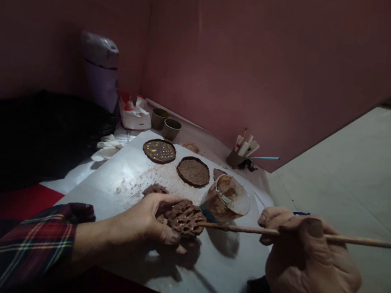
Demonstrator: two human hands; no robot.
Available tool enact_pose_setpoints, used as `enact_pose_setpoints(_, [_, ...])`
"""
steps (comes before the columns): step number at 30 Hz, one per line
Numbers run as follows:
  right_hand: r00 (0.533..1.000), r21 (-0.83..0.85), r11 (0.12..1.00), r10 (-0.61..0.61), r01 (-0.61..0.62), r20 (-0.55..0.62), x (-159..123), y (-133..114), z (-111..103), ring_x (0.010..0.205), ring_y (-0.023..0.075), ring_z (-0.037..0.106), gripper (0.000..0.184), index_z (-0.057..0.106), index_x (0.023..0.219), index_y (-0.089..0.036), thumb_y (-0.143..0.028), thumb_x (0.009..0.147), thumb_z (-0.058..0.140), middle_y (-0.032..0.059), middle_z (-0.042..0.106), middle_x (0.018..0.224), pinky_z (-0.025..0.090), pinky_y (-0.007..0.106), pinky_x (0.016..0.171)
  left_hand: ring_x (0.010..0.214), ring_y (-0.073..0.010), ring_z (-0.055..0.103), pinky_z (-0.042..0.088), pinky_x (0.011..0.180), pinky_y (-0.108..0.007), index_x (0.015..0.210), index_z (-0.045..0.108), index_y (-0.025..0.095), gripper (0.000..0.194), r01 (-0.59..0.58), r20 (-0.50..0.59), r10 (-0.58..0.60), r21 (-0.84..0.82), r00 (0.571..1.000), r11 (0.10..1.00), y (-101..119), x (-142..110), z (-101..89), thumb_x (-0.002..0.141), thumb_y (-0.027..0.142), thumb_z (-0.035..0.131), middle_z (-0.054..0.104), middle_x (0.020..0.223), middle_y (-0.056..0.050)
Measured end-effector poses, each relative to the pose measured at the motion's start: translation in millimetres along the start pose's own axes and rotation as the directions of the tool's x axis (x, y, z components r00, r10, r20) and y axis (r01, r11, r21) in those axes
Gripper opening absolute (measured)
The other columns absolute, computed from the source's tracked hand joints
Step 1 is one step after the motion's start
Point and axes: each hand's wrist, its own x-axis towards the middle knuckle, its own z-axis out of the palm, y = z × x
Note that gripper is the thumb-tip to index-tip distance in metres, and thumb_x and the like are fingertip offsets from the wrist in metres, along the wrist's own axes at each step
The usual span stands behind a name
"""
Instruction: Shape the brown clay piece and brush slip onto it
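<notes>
While my left grip (154, 219) curls round the clay (187, 217), my pinched right grip (312, 268) levels the stick (242, 228) leftward, tip against the clay's near-right edge.

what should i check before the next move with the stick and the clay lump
1. Left hand holding the clay lump: ok, it grips the side.
2. Right hand holding the stick: ok.
3. Stick's end at the clay lump: ok, it meets the right edge; depth cannot tell.
4. Clear cup untouched by the stick: cannot tell, they overlap in view.
5. Right thumb clean: not ok, dark smears show.
6. Clay lump firm enough: cannot tell.
</notes>
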Motion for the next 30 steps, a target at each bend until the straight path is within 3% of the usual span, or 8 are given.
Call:
enact_pose_setpoints(7, [0.994,-0.052,0.998,-0.032,0.038,0.108,-7.6,2.3,3.2,0.061,0.0135,0.058,0.021,0.063,0.073,-0.017,-0.021,0.09,0.052,-0.0003,0.058,0.067,0.042,0.027,0.051,0.087,-0.0207,0.065,0.055,0.072,-0.029,0.111,0.064,0.012,0.051,-0.001,0.028,0.002,-0.017,1.0,1.0,-0.9,-0.8,0.6,0.062,0.003,0.072,0.067,0.1,-0.01])
enact_pose_setpoints(15, [0.996,0.018,1.0,-0.022,0.023,-0.087,-1.4,-1.8,4.1,0.055,0.0148,0.055,0.026,0.062,0.065,-0.019,-0.017,0.088,0.051,-0.0018,0.055,0.055,0.043,0.031,0.054,0.085,-0.0201,0.064,0.054,0.071,-0.028,0.108,0.064,0.009,0.046,-0.008,0.032,0.009,-0.006,0.999,1.0,-1.3,-2.0,-1.1,0.062,0.002,0.07,0.066,0.096,-0.011])
enact_pose_setpoints(21, [0.997,-0.012,1.0,-0.009,0.01,0.071,-7.8,-1.0,4.7,0.063,0.0149,0.058,0.021,0.063,0.072,-0.018,-0.018,0.09,0.051,-0.0009,0.058,0.063,0.042,0.028,0.053,0.087,-0.0208,0.065,0.055,0.072,-0.03,0.109,0.065,0.013,0.048,-0.013,0.04,0.013,0.006,0.999,1.0,-1.2,-1.0,-0.7,0.063,0.001,0.07,0.067,0.097,-0.009])
enact_pose_setpoints(27, [0.996,-0.005,0.999,-0.05,0.05,-0.071,-4.0,-1.2,4.1,0.057,0.0145,0.057,0.026,0.061,0.065,-0.018,-0.017,0.089,0.051,-0.0009,0.057,0.056,0.042,0.028,0.052,0.084,-0.0187,0.063,0.054,0.071,-0.028,0.106,0.065,0.012,0.045,-0.006,0.04,0.006,0.004,0.999,1.0,0.2,-1.4,0.2,0.062,0.001,0.07,0.067,0.096,-0.009])
enact_pose_setpoints(30, [0.996,-0.011,0.999,-0.045,0.045,-0.07,-4.7,-0.8,5.6,0.057,0.0148,0.057,0.024,0.062,0.066,-0.018,-0.019,0.088,0.052,-0.001,0.057,0.056,0.043,0.029,0.053,0.085,-0.0199,0.064,0.054,0.071,-0.029,0.107,0.065,0.011,0.046,-0.011,0.036,0.011,0.002,0.999,1.0,0.5,-0.9,-0.2,0.062,0.001,0.07,0.067,0.096,-0.01])
